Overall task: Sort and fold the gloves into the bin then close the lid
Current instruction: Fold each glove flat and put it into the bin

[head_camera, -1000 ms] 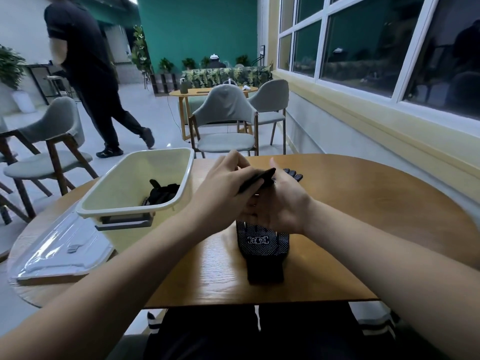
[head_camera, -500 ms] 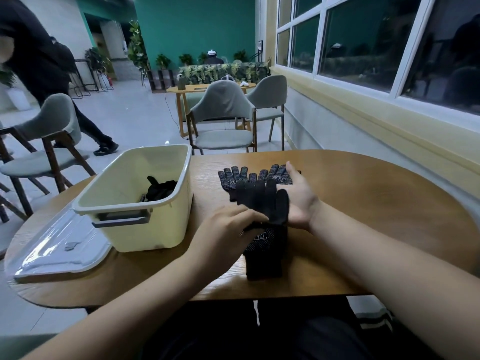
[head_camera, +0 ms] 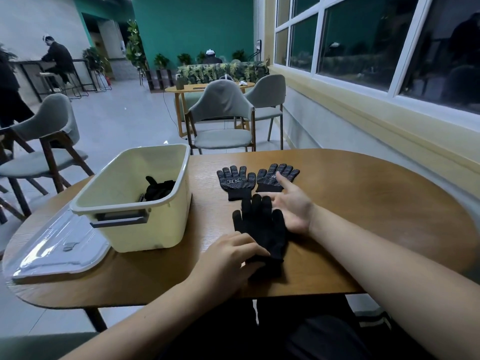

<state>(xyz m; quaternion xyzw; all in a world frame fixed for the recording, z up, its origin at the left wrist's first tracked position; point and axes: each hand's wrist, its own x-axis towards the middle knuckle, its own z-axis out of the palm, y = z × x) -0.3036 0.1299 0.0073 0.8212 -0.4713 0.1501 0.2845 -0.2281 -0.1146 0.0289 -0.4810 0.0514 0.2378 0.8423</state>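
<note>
A black glove (head_camera: 262, 227) lies flat on the wooden table (head_camera: 363, 203), fingers pointing away from me. My left hand (head_camera: 228, 258) presses its cuff end with nearly straight fingers. My right hand (head_camera: 293, 206) rests open on the table just right of the glove, fingers spread. Two dotted black gloves (head_camera: 235, 181) (head_camera: 270, 178) lie side by side farther back. The cream bin (head_camera: 135, 201) stands to the left with black gloves (head_camera: 158, 189) inside.
The clear lid (head_camera: 57, 248) lies flat on the table left of the bin, near the table edge. Grey chairs (head_camera: 223, 118) stand beyond the table. People are far off in the room.
The glove held between my hands a second ago has been laid flat. My left hand slid back to its cuff and my right hand drew aside, uncovering the two dotted gloves.
</note>
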